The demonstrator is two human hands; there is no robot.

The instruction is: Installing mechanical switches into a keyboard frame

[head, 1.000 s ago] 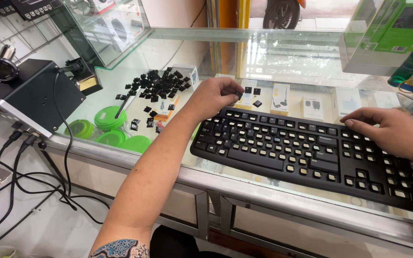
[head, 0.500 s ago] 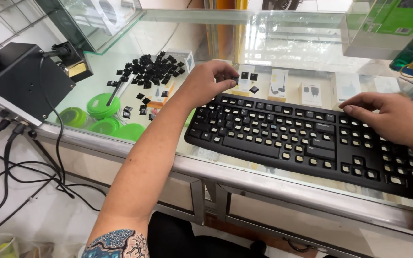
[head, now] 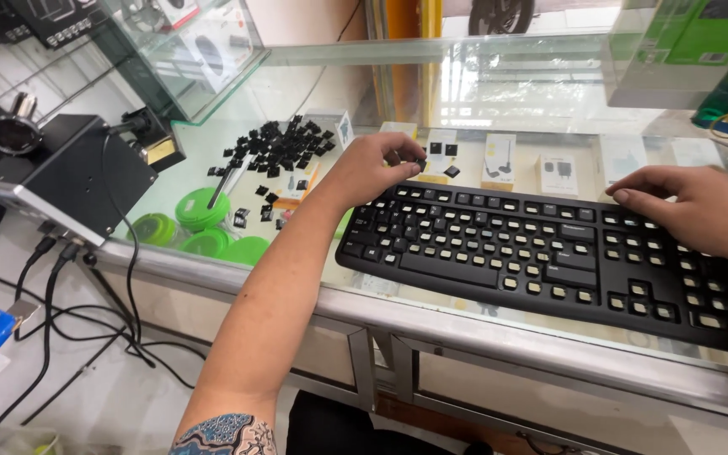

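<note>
**Keycaps off, keyboard pinned on the glass counter**

A black keyboard (head: 549,253) lies flat on the glass counter (head: 431,324), its near edge close to the metal rim. Most of its keys are bare: pale switch stems show where caps would sit. The right hand (head: 701,211) rests palm down on the right end of the board, fingers spread and flat, gripping nothing; the pose looks like a way to keep the board from sliding. The left hand (head: 372,168) hovers at the board's far left corner with fingers curled and the tips pinched together. Whether a small black keycap sits between them cannot be told for sure.

Behind that hand, loose keycaps (head: 284,152) lie in a scattered heap on the glass, well within the arm's reach, with a thin tool (head: 225,181) among them. Two more caps (head: 442,150) sit just beyond the board's far edge.

The counter is itself a case: under the glass lie green round tubs (head: 200,223) and small boxed accessories (head: 499,160). A black machine (head: 61,181) with trailing cables stands at the left end.
</note>
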